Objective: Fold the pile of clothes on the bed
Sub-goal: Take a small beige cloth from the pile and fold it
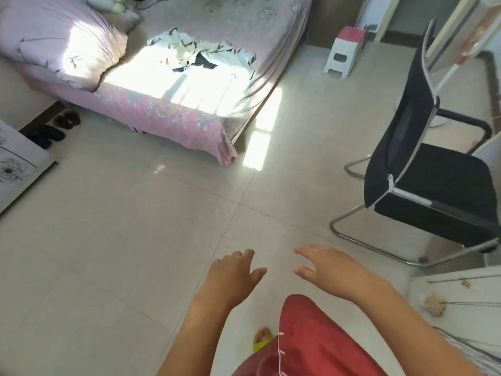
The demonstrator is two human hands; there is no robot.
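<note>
The floor (113, 240) of pale tiles fills most of the view. The bed (173, 115), under a pink flowered sheet, stands at the floor's far left. A pink quilt (54, 39) is bunched at the bed's left end. The clothes (200, 51) lie in a loose, unfolded heap near the bed's right edge, half in a patch of sun; pale pieces and one dark piece can be made out, though glare washes out the rest. A black chair (433, 169) on a metal frame stands at the floor's right side, well apart from the bed. A white stool (344, 50) with a red top sits beyond it near the far wall. Dark slippers (54, 128) lie by the bed's left corner. Both hands hang over the floor, well apart from the clothes: the left hand (233, 272) and the right hand (325, 267) have fingers spread and relaxed, holding nothing. No writing is legible anywhere.
</note>
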